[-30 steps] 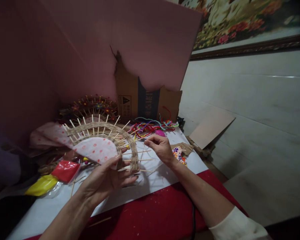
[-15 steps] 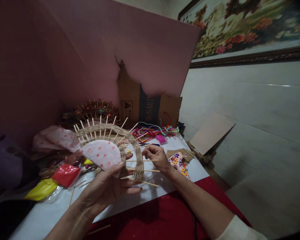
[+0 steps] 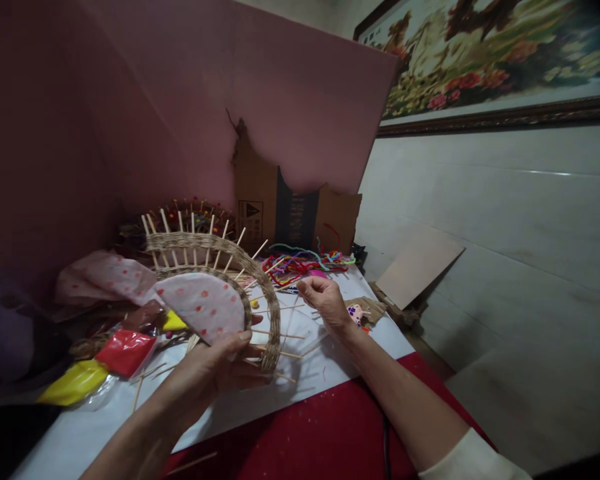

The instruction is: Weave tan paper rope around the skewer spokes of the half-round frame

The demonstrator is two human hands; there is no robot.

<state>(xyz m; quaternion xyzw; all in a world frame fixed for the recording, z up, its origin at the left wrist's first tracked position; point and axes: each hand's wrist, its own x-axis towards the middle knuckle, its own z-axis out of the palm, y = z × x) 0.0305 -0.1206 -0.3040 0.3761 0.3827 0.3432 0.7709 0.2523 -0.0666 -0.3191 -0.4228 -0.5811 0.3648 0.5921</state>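
My left hand (image 3: pixel 220 370) grips a half-round woven piece (image 3: pixel 215 287): a pink dotted cloth centre, wooden sticks fanning outward, and bands of straw-coloured cord woven round them. It is held upright above the white sheet (image 3: pixel 300 373). My right hand (image 3: pixel 325 300) is off the right side of the piece, fingers pinched on a thin strand of cord that runs back toward the weave. The strand is barely visible.
Coloured pipe cleaners (image 3: pixel 305 260) lie behind the right hand. A second stick-and-bead piece (image 3: pixel 190 217) and torn cardboard (image 3: pixel 290 213) stand at the back. Red and yellow packets (image 3: pixel 105 363) and dotted cloth (image 3: pixel 105 280) lie left. A red tablecloth (image 3: pixel 305 433) covers the near edge.
My right hand rose and drew away to the right of the weave. The woven piece tilted slightly and shifted left in my left hand.
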